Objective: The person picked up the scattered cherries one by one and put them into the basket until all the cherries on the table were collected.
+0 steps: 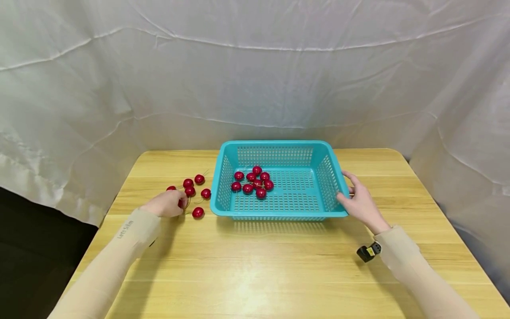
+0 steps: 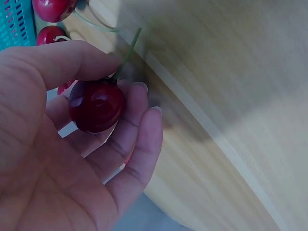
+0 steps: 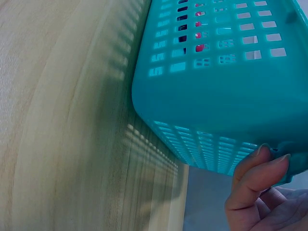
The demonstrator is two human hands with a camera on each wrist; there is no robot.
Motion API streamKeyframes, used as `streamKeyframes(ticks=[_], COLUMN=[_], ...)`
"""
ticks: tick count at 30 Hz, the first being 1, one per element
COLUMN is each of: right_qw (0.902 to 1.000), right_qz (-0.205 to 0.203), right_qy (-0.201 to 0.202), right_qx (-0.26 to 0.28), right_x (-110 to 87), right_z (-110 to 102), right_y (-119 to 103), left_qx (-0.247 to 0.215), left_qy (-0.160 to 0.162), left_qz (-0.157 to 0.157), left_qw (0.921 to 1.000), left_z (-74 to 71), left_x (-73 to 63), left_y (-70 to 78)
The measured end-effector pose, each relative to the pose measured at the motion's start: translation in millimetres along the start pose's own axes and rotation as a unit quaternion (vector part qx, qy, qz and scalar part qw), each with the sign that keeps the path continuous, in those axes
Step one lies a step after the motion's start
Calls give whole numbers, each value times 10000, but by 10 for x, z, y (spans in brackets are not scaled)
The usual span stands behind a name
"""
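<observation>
My left hand [image 1: 168, 204] is at the loose cherries left of the basket. In the left wrist view a dark red cherry [image 2: 97, 106] with a green stem sits between thumb and curled fingers [image 2: 136, 127]. At the turquoise plastic basket [image 1: 279, 214], my right hand [image 1: 360, 203] holds the right-hand rim, thumb on the near side. The right wrist view has its bent fingers [image 3: 262, 175] hooked at the rim of the basket [image 3: 216, 96]. Several red cherries [image 1: 260, 193] lie in the basket's left half.
Several more cherries, among them one nearest the front [image 1: 198, 212] and one by the basket wall [image 1: 205, 193], lie on the wooden table [image 1: 255, 266]. A pale cloth [image 1: 255, 88] hangs behind the table. A small black device [image 1: 367, 252] is strapped at the right wrist.
</observation>
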State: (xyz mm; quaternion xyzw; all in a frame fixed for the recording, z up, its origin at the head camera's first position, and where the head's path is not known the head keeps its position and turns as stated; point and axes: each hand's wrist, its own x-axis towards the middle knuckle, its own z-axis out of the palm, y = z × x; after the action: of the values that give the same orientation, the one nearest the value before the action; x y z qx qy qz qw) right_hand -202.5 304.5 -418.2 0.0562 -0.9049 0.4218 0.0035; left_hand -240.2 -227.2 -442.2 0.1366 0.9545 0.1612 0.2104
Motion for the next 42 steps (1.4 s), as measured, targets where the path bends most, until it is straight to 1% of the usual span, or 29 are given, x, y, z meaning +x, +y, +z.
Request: streamKeyframes(ticks=[4,12,20,24,30,37,42], right_qw=[10000,10000,10000,10000,10000,10000,10000], right_qz=[13,33,39,36,37,17,-15], right_qy=[-16,-33,-31,-27,-12,-22,-11], right_qx=[13,-8,-3,-28,-40,-34,-42], right_x=[1,1,-2,0,3,4,1], right_z=[0,1,-2,-3,-4,-5,-6], right_y=[4,-3,-10,-12,-10,-13,-12], left_qx=[57,186,164,178,237,480,505], left_qy=[18,128,275,284,219,324,318], left_qz=[44,243,341,323,324,448,355], left_qw=[10000,9995,9989,9989,9990,9973,9976], left_z=[-17,-85,-192,-269,-401,-566,-705], left_x=[-18,-59,-91,-99,-97,-65,-42], left_y=[-4,-35,-19,6,63,171,281])
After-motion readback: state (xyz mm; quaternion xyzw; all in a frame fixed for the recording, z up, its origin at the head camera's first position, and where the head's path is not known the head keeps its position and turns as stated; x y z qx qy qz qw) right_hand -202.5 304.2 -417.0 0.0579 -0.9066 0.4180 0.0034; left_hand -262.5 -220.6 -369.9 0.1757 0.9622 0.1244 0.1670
